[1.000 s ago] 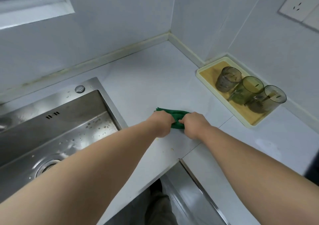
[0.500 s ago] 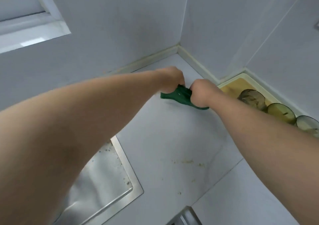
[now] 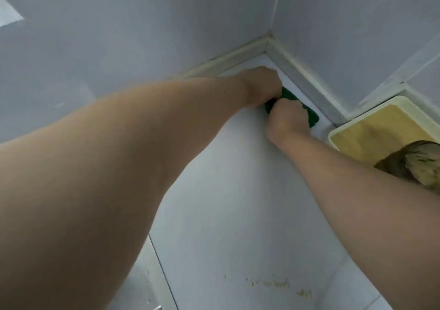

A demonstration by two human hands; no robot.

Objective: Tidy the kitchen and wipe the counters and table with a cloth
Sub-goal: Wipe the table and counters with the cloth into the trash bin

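My left hand (image 3: 259, 86) and right hand (image 3: 285, 120) both grip the green cloth (image 3: 310, 117), pressed into the table's (image 3: 238, 179) back corner. Wiping step, I reckon; next I'd drag it toward me over the crumbs (image 3: 273, 283).

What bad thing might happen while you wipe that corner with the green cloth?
1. The right hand and left hand grip the green cloth deep in the corner, and the right forearm passes close by the glass on the tray; a wide swing might knock it.
2. Crumbs lie on the counter nearer the person; they might get missed.
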